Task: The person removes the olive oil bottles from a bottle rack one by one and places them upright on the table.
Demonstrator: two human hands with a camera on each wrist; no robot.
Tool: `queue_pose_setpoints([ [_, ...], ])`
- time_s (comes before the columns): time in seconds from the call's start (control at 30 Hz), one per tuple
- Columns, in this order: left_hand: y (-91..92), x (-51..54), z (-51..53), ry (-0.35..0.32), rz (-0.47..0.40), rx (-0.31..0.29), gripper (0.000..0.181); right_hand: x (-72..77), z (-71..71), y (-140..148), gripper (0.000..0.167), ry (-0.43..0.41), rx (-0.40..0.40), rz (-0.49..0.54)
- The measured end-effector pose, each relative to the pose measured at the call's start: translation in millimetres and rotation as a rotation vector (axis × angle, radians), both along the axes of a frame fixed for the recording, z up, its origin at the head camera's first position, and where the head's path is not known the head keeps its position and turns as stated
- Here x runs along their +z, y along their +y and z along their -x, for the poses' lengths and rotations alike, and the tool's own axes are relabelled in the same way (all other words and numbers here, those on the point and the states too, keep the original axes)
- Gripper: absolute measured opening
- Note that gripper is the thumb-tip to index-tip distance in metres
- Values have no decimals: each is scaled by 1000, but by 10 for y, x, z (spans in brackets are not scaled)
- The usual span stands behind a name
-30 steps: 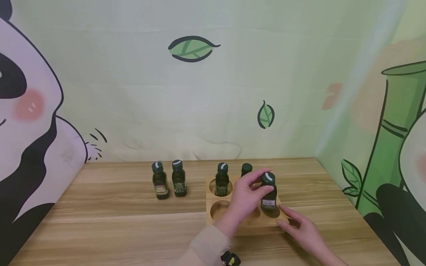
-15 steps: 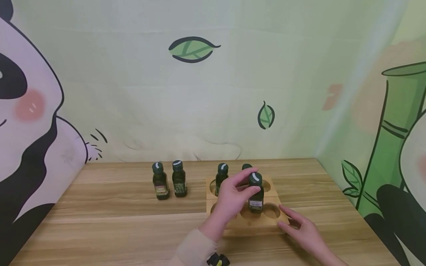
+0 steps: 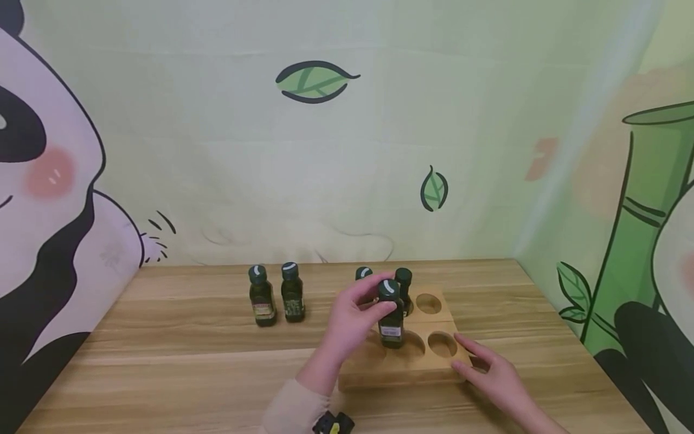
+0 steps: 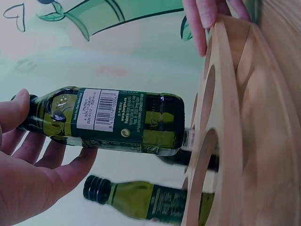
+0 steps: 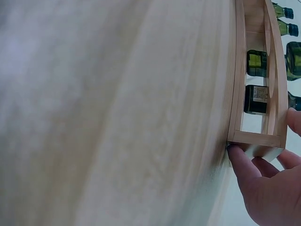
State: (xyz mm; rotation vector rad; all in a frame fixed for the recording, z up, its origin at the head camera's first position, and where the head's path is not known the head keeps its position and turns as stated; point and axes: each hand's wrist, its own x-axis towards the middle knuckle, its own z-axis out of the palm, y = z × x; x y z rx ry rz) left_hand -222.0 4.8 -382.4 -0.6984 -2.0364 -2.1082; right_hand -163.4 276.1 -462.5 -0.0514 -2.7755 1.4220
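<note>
The bottle [image 3: 391,328] has shifted leftward over the wooden rack [image 3: 401,378] and hangs upright just above its front row, near the middle hole [image 3: 415,343]. The left hand [image 3: 349,319] pinches it by the cap [image 3: 388,289], thumb against fingers. The right hand [image 3: 496,377] grips the rack's right end. Two more bottles [image 3: 403,282] stand in the back row.
</note>
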Motion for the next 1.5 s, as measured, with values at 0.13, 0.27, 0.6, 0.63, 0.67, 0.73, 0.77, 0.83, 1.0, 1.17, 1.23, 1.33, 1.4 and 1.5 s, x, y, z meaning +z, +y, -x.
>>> queue_pose_setpoints([
  [0.13,-109,18,12,7,9,8,42,2,-2,5,62,-6,7,0],
  [0.27,-234,45,18,-4,15,25,43,2,-2,6,62,-9,6,-1],
  [0.6,-585,56,57,1,41,104,43,1,4,5,63,-14,2,8],
  [0.63,-621,51,61,0,43,114,43,2,4,5,63,-15,2,9],
  [0.67,-656,47,65,-3,51,126,44,2,4,6,63,-15,4,9],
  [0.73,-722,37,71,-9,65,146,44,3,4,8,63,-12,5,4],
  [0.77,-754,34,73,-11,68,152,44,4,4,8,63,-11,5,3],
  [0.83,-817,24,78,-13,84,174,44,1,2,10,62,-6,10,-1],
  [1.0,-973,-20,93,9,106,216,43,-4,-6,9,62,-3,11,3],
  [1.17,-1123,-51,115,26,95,225,42,-4,-4,8,62,-7,5,-6],
  [1.23,-1186,-61,120,18,101,235,42,-2,-1,8,62,-5,8,-3],
  [1.33,-1275,-76,124,1,112,246,43,0,7,7,62,-6,4,5],
  [1.4,-1333,-87,124,-11,124,253,43,-4,10,8,62,1,11,5],
  [1.5,-1423,-108,124,-29,146,270,43,-6,10,7,62,4,9,7],
])
